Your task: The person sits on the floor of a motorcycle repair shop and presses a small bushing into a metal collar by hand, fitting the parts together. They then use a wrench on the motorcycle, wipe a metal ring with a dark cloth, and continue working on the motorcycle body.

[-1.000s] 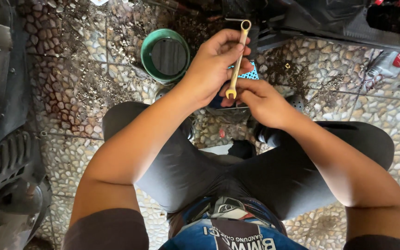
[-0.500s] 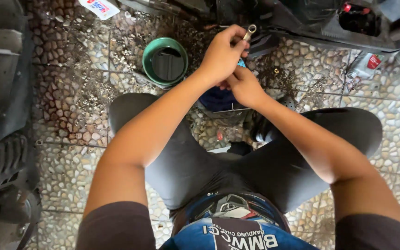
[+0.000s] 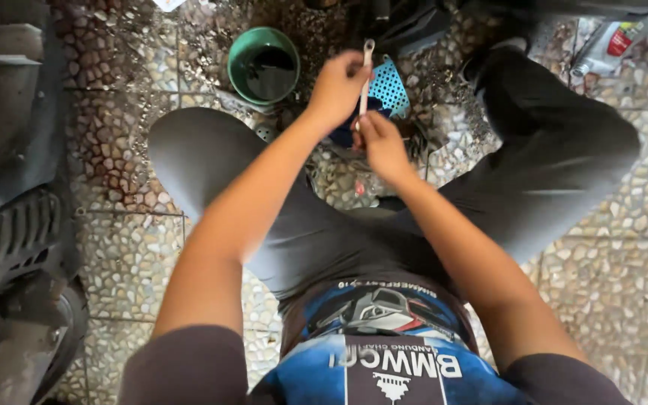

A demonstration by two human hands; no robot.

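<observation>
While the left hand [image 3: 337, 88] grips the upper shaft of the wrench [image 3: 367, 69], the right hand [image 3: 379, 141] pinches its lower end above the blue basket [image 3: 391, 86], at three o'clock from the green bowl [image 3: 264, 64]; seemingly mid-turn, needing steady pressure.

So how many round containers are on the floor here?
1: a green bowl of dark liquid on the pebbled floor, beyond the left hand. Clutter may hide others.
</observation>
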